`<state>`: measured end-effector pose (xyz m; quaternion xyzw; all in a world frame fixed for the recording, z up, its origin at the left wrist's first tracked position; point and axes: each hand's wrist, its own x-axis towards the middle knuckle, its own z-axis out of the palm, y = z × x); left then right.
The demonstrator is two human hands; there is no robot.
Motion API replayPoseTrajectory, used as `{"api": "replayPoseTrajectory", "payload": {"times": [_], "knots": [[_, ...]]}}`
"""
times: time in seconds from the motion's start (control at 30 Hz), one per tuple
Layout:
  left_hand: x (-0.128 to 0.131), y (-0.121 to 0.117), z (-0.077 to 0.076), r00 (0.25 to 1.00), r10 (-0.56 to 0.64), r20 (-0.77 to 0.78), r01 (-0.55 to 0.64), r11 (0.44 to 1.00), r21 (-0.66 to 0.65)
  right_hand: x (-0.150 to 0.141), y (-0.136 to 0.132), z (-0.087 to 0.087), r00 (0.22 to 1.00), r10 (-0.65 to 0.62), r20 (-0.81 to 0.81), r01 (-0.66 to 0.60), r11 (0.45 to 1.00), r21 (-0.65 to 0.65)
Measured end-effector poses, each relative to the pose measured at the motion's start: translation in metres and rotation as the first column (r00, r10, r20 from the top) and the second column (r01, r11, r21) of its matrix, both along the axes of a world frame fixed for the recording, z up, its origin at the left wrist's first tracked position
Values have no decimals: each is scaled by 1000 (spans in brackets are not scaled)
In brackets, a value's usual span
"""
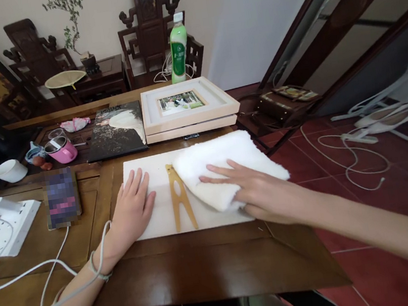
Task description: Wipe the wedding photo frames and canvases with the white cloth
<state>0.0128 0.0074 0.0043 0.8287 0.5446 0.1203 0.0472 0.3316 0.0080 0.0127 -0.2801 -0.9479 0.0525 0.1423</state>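
A thin white board (161, 226) lies flat on the wooden table. My left hand (135, 204) rests palm down on its left part, fingers stretched out. On the right part my right hand (257, 186) grips a fluffy white cloth (223, 152), two fingers extended over it and the near edge folded up at the palm. Its thumb is mostly hidden. The cloth covers the board's right side and overhangs it. Between my hands lies a flat tan A-shaped piece (179, 197) with two legs and a slot; its top end touches the cloth's left edge.
Behind the board stand stacked picture frames (194, 124), a dark picture panel (117, 135) and a green bottle (178, 49). A pink mug (61, 150), white cup (10, 171), blurred phone-like object (61, 199) and power strip (10, 230) with cables (57, 262) are on the left.
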Motion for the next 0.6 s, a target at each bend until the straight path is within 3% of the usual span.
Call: {"api": "replayPoseTrajectory", "payload": {"times": [0.17,0.33,0.47,0.6], "knots": [[-1,1,-1,1000,-15,12,15,1000,10,-5,50,5,996,-21,84,25,999,-47],[-1,1,-1,1000,-6,-2,6,1000,1,-11,70,9,990,-75,123,77,997,-12],[0,0,1,1000,-4,-11,4,1000,-4,-12,57,9,991,-67,113,68,998,-5],[0,0,1,1000,-6,-16,6,1000,3,-12,13,4,998,-54,18,53,998,24]]}}
